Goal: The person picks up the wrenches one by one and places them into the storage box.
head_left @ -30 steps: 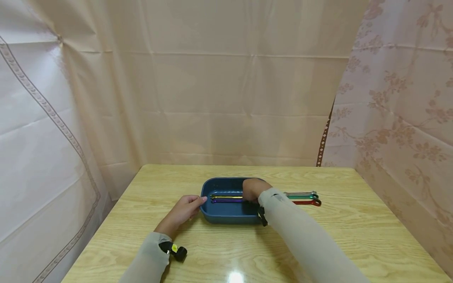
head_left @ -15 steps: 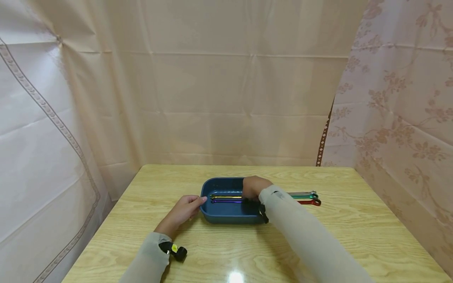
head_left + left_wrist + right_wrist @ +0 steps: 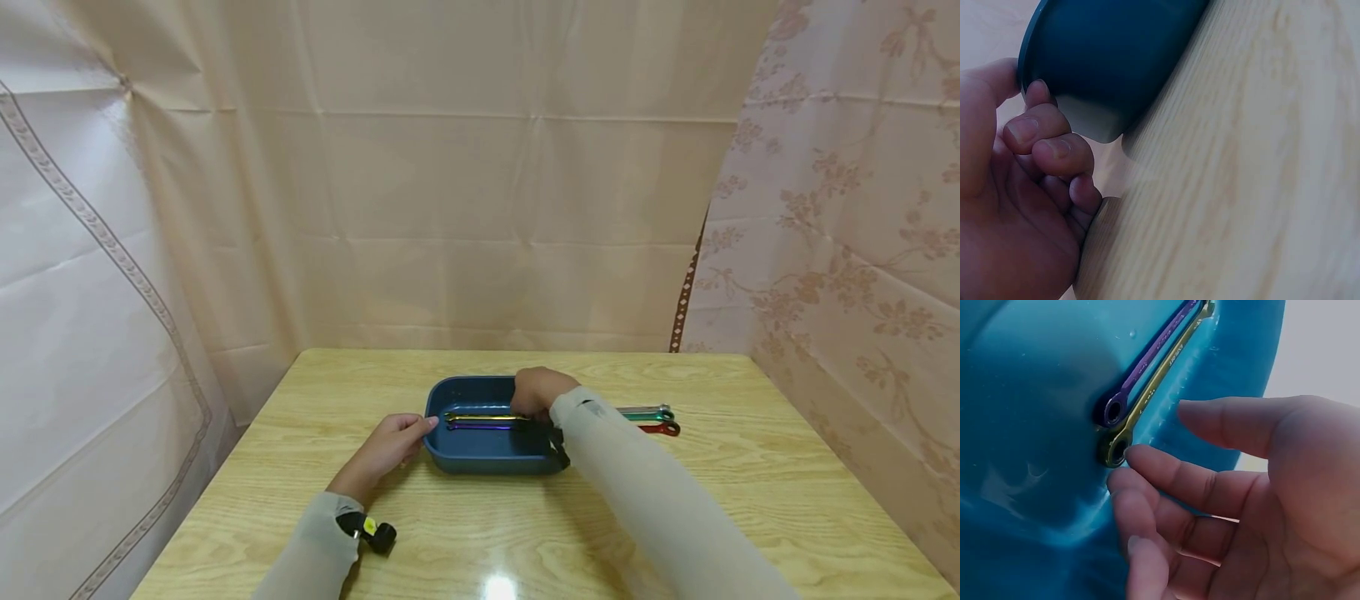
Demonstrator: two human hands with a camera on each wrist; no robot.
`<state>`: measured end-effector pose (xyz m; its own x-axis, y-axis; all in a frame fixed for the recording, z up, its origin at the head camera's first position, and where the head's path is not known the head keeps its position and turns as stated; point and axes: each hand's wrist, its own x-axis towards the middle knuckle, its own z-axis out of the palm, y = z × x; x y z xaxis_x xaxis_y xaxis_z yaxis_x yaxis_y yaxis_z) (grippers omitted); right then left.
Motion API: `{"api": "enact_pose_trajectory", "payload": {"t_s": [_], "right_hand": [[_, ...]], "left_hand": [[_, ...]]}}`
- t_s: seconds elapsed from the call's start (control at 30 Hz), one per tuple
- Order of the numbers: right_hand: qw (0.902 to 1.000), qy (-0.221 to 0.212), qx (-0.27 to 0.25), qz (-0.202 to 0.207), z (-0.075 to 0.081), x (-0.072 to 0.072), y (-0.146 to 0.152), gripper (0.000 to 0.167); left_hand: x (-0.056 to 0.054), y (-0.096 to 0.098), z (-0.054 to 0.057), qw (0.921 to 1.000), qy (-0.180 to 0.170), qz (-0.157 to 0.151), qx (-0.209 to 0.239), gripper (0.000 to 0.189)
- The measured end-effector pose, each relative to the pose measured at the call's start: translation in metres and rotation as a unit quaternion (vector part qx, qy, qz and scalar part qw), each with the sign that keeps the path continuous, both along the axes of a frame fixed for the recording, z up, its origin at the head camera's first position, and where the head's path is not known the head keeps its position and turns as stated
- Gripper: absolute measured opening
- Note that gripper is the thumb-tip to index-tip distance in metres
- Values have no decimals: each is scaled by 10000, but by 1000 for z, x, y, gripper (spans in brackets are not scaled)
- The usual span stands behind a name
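A dark blue plastic basin (image 3: 495, 465) stands on the table, and my left hand (image 3: 386, 446) pinches its left rim between thumb and fingers. Inside it lie a yellow ratchet wrench (image 3: 1154, 381) and a purple ratchet wrench (image 3: 1147, 356), side by side and lengthwise. My right hand (image 3: 542, 392) is in the basin's right part. In the right wrist view its thumb stands apart from the loosely bent fingers, with nothing between them. The index fingertip is at the yellow wrench's ring end; whether it touches cannot be told.
Right of the basin, partly behind my right sleeve, lie a silver wrench (image 3: 633, 409), a green wrench (image 3: 652, 416) and a red wrench (image 3: 663, 428). The wooden table (image 3: 465, 533) ends at a beige curtain (image 3: 487, 250) behind, with patterned cloth at both sides.
My right hand has risen slightly and shifted a little right, showing more of the yellow wrench. The left hand and the basin have stayed where they were.
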<state>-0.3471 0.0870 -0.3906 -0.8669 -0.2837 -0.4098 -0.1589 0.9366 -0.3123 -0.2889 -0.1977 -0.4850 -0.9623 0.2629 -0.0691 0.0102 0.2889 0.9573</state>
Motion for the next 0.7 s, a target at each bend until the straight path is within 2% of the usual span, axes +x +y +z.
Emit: {"api": "enact_pose_trajectory", "payload": {"t_s": [0.17, 0.47, 0.7], "right_hand": [[10000, 37, -45, 24, 1, 0, 0, 38], [9995, 26, -139, 290, 8, 5, 4, 29], [9983, 189, -270, 482, 12, 10, 11, 37]], "left_hand": [[0, 0, 0, 10000, 32, -27, 40, 47], [-2, -1, -4, 9998, 54, -72, 183, 50], [-3, -1, -5, 9999, 80, -43, 138, 50]]}}
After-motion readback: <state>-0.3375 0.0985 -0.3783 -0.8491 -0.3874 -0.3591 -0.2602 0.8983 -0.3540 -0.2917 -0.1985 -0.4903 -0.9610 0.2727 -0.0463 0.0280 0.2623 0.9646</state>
